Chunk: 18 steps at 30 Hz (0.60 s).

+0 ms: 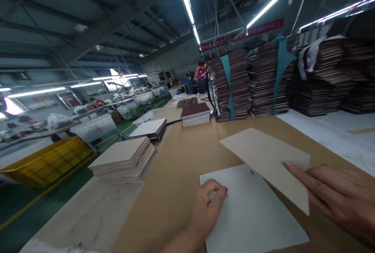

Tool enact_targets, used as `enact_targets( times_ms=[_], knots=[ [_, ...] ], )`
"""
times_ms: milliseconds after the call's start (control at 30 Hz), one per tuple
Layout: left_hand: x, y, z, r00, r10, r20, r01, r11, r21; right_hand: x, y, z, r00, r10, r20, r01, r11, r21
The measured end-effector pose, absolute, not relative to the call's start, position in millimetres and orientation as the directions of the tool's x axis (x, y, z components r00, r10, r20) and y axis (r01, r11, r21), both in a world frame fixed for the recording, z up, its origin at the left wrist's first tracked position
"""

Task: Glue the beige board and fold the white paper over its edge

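The left hand point(206, 210) rests knuckles-up, fingers curled closed, on the white sheet point(252, 214) at the desk's point(175, 174) near edge. The right hand point(336, 198), fingers extended flat, presses the beige card point(263, 155) overlapping that sheet.

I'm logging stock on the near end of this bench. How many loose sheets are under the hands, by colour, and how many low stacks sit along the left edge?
White sheets: 1, white sheet under the left hand
Beige sheets: 1, beige sheet under the right hand
Low stacks: 3, pale stack, white-topped stack, brown-topped stack
Total: 5
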<state>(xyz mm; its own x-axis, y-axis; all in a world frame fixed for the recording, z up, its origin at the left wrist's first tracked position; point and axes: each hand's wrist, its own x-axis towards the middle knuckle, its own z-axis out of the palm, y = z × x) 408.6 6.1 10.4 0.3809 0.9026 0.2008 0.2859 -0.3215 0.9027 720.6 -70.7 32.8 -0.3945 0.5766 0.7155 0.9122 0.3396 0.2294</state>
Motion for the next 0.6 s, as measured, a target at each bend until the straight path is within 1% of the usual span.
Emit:
enact_targets(
  times_ms=[33,67,133,200,300,367,433,600],
  knots=[
    [407.7,7.8,17.7,0.256,0.950,0.181,0.268,-0.249,0.931,716.1,-71.4,35.0,-0.426,0.571,0.702,0.899,0.353,0.259],
    [407.0,9.6,25.9,0.166,0.972,0.168,0.244,-0.205,0.948,713.1,-72.5,36.0,-0.452,0.571,0.686,0.887,0.369,0.278],
    [406.8,12.4,43.3,0.080,0.983,0.165,0.165,-0.176,0.970,711.1,-74.8,33.9,-0.476,0.588,0.654,0.876,0.385,0.292],
    [408.7,12.4,58.3,0.068,0.989,0.132,0.049,-0.136,0.990,713.2,-75.9,27.0,-0.505,0.595,0.625,0.861,0.403,0.311],
    [414.4,5.2,69.8,0.094,0.995,-0.016,-0.080,0.024,0.997,719.2,-75.0,13.5,-0.571,0.568,0.592,0.818,0.454,0.354],
    [419.0,-3.5,70.1,0.092,0.992,-0.081,-0.099,0.090,0.991,721.6,-73.8,7.5,-0.569,0.573,0.590,0.819,0.459,0.344],
    [424.3,-12.7,67.5,0.078,0.993,-0.094,-0.103,0.102,0.989,720.7,-72.1,6.5,-0.537,0.599,0.594,0.839,0.449,0.305],
    [440.3,-22.8,64.9,0.085,0.989,-0.117,-0.101,0.126,0.987,700.0,-64.4,19.0,-0.607,0.467,0.643,0.780,0.503,0.371]
  ],
)
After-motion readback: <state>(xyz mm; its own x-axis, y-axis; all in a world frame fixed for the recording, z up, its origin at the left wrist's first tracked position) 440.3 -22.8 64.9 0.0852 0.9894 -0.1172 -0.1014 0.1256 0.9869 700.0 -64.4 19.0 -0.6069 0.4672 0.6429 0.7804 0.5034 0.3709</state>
